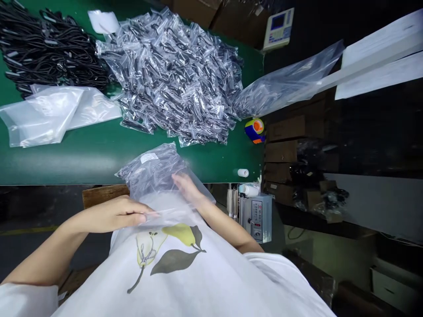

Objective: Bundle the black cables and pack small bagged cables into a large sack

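A large clear bag [155, 169] filled with small packets lies at the near edge of the green table, a white label on its top. Its loose, unfilled end hangs toward my body. My left hand [124, 214] pinches that end, thumb and fingers pressed together on the plastic. On the bag's right side rests my right hand [187, 187], blurred, with its fingers stretched along the plastic. Beyond the bag spreads a big heap of small clear packets [178, 75] with dark cords inside.
Bundled black cables [49, 48] and flat clear bags [59, 112] are at the left. A tape roll [255, 130] and a white spool [243, 173] sit right. A grey machine [257, 218] stands below the table edge; a scale [279, 28] is behind.
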`<action>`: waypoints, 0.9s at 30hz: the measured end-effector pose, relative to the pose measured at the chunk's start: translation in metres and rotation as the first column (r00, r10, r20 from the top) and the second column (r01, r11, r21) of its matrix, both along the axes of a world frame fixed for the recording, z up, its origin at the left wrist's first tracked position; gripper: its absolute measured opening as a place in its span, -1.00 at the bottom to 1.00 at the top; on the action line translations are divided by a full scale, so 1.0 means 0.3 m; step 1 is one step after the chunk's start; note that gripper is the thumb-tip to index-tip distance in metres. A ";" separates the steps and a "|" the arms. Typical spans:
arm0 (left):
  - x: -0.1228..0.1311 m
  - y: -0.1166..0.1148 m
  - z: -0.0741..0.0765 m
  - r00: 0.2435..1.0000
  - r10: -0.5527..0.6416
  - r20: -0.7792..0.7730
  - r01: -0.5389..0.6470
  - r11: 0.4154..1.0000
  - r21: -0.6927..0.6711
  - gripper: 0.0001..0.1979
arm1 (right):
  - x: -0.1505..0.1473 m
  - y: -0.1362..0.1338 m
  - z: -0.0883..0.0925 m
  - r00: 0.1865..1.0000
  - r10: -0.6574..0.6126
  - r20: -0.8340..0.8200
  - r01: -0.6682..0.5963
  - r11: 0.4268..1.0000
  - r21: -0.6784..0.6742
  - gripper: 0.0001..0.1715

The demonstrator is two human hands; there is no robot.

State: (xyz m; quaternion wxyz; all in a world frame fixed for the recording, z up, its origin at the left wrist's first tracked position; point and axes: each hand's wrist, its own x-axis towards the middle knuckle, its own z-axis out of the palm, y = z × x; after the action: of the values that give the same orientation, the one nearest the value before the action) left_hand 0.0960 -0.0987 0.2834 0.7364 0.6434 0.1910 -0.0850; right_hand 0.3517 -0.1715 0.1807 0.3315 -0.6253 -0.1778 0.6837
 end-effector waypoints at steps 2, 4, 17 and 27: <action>0.019 0.089 -0.025 0.999 -0.004 -0.044 0.004 1.000 0.008 -0.51 | 0.073 -0.057 0.091 0.989 0.143 -0.023 -0.143 0.990 -0.016 -0.50; 0.085 0.215 -0.078 0.976 0.178 -0.127 -0.138 0.952 0.275 -0.48 | 0.194 -0.064 0.205 0.916 0.383 -0.123 -0.382 0.924 0.032 -0.47; 0.707 0.740 -0.690 0.895 0.373 -0.244 0.163 0.237 0.958 -0.56 | 0.445 0.812 -0.276 0.324 0.163 0.932 -0.561 0.826 0.051 -0.61; 0.635 0.766 -0.636 0.935 0.221 -0.278 0.221 0.251 0.942 -0.64 | 0.610 0.909 -0.300 0.301 0.140 0.943 -0.535 0.843 0.045 -0.64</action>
State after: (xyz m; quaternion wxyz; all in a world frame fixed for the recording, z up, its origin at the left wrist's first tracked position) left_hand 0.2866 0.1310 0.0928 0.1389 0.9307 0.3322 -0.0648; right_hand 0.5347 0.1011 0.0907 0.1279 -0.7707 -0.5793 0.2325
